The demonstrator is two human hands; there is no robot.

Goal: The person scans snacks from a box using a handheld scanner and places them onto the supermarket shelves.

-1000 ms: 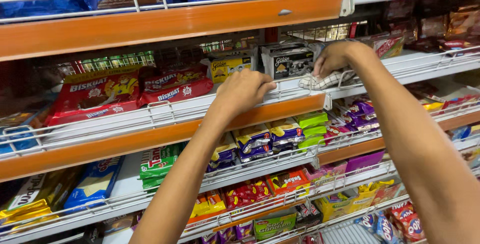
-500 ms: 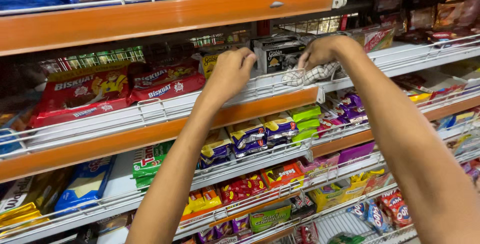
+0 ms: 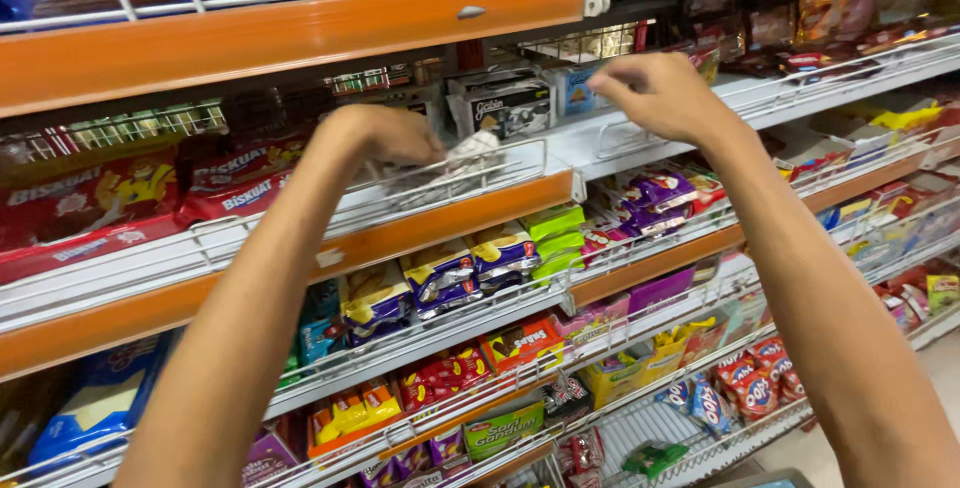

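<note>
Here the left hand [image 3: 385,138] is curled over a pale crumpled cloth [image 3: 462,160], gripping it on the white shelf [image 3: 560,153] just behind the wire rail [image 3: 440,188]. The right hand [image 3: 655,96] hovers above the shelf's right end, fingers bent, holding nothing visible. Dark boxes [image 3: 500,103] crowd the back, leaving a bare strip between cloth and rail.

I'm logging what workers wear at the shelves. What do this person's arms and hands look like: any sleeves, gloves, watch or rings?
Both forearms are bare as far as the view shows: no sleeves or gloves. The left hand and right hand show no watch, bracelet or ring on the sides visible. The fingers are partly hidden or blurred, so a small ring cannot be ruled out.
</note>
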